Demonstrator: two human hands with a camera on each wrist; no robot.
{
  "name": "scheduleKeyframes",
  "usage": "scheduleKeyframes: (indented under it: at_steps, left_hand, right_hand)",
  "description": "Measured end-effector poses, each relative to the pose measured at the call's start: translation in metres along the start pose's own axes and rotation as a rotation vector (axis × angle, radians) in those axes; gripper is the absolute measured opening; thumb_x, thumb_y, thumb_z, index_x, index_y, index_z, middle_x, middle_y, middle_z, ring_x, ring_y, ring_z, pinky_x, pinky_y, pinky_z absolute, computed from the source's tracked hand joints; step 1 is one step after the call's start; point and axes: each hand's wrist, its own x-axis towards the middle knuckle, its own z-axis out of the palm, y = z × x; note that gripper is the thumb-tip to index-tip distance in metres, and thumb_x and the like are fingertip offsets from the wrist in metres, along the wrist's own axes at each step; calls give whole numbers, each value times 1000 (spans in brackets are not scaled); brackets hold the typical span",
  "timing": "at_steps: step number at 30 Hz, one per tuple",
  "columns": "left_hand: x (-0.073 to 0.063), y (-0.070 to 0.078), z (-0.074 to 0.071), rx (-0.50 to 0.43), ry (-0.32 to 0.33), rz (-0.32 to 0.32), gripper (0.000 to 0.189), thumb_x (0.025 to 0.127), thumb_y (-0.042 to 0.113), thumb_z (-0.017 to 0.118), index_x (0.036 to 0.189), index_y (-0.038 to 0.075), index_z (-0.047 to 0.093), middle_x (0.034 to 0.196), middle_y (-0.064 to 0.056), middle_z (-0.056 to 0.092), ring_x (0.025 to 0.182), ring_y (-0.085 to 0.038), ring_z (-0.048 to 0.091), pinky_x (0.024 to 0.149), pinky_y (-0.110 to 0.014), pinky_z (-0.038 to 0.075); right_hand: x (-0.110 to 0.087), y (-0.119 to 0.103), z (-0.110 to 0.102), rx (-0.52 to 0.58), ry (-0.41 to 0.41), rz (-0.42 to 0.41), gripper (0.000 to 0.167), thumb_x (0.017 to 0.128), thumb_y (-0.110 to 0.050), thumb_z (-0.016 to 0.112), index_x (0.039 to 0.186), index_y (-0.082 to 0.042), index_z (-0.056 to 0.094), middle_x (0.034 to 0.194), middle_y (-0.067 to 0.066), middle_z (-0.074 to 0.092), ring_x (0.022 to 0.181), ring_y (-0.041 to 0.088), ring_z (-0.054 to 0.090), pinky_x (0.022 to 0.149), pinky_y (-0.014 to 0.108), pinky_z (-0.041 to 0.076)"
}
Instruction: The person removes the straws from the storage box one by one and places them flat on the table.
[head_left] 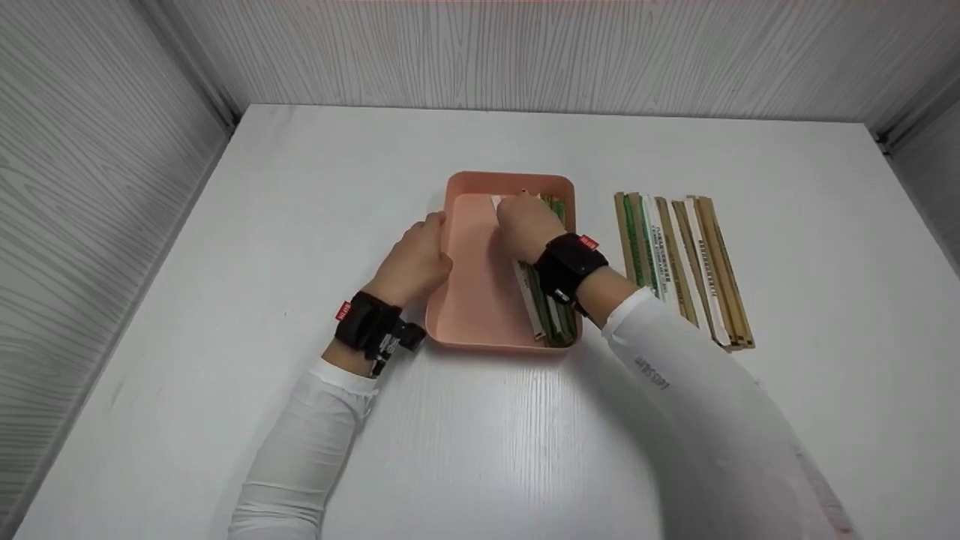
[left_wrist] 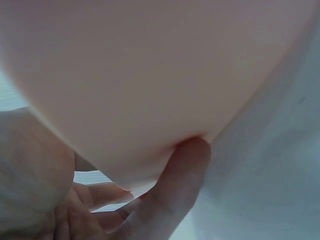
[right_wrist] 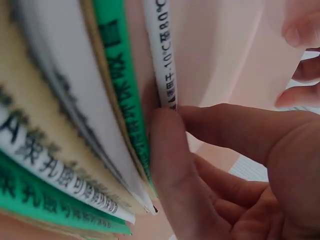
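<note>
A pink tray [head_left: 480, 315] stands on the white table, with several paper-wrapped straws [head_left: 555, 311] lying lengthwise along its right side. My left hand [head_left: 414, 262] grips the tray's left wall; in the left wrist view a fingertip [left_wrist: 192, 150] presses low against the outside of the tray. Over the tray, my right hand [head_left: 529, 225] pinches a white-wrapped straw [right_wrist: 162, 55] between thumb and forefinger, at the left edge of the bunch. Green, white and brown wrappers [right_wrist: 120, 80] with printed lettering lie close beside it. In the head view, the right hand hides part of the bunch.
Right of the tray, a loose row of several more wrapped straws [head_left: 675, 262] lies on the table, partly covered by my right sleeve [head_left: 675, 375]. Wood-grain panels [head_left: 525, 56] border the table [head_left: 337, 157] at the back and sides.
</note>
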Motion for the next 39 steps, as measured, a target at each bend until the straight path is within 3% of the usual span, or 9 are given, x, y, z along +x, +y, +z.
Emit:
scheduleKeyframes:
  at_steps: [6,10,16,18,20,23,27,31,39]
  left_hand:
    - [-2,-1,-1,10,-2,-8,67,96,1,47,160,-6,29,144,-31,51,132,-39,52,109,-51,44]
    - [-2,-1,-2,12,1,1,66,96,1,47,159,-7,29,143,-31,51,130,-39,54,108,-51,45]
    - [-1,0,-2,24,-7,8,67,95,1,46,159,-8,28,145,-32,49,132,-40,52,108,-50,44]
    - [0,0,-1,30,-12,4,67,96,1,46,159,-7,28,146,-32,49,133,-40,51,109,-50,44]
    - [0,0,-1,27,-12,-2,67,96,1,46,160,-7,28,146,-31,49,133,-40,51,109,-50,44]
    - [1,-1,0,22,-8,-3,67,95,1,47,160,-6,28,145,-31,50,131,-40,52,108,-51,45]
    - [0,-3,0,26,-4,-5,67,96,1,48,159,-7,28,145,-33,49,130,-41,53,108,-52,45]
    - [-2,-7,0,23,-6,-22,67,97,1,48,160,-7,27,145,-32,49,129,-40,54,107,-50,46]
    - [-3,-10,-3,22,-3,-36,67,97,1,46,160,-7,26,147,-32,48,132,-39,52,110,-51,44]
  right_hand:
    - [5,-1,5,53,-24,35,37,98,0,53,63,-9,45,53,1,35,52,18,44,56,31,40]
    - [6,0,5,124,-22,51,36,95,-3,57,62,-11,43,53,0,35,49,16,43,51,29,39]
    - [-5,1,-2,256,28,37,36,96,-5,58,63,-10,43,57,-2,28,49,13,30,51,29,29]
    - [-11,2,-6,272,45,17,24,97,-5,58,73,-4,60,60,1,41,52,13,37,54,29,33]
    - [-19,4,-10,293,61,-4,16,99,-7,58,95,2,71,71,6,58,59,16,49,58,30,40]
    - [-30,8,-16,348,109,-36,27,100,-8,61,124,2,71,98,14,74,79,22,67,69,34,52]
    - [-45,15,-28,567,154,-66,35,103,-7,62,137,-3,65,115,16,71,91,28,71,72,42,60]
    - [-65,28,-41,804,176,-15,45,104,-9,60,148,-2,54,120,16,64,90,29,69,73,39,62]
    - [-103,73,-60,969,329,84,49,101,-7,61,149,1,51,118,15,59,89,20,70,70,32,62]
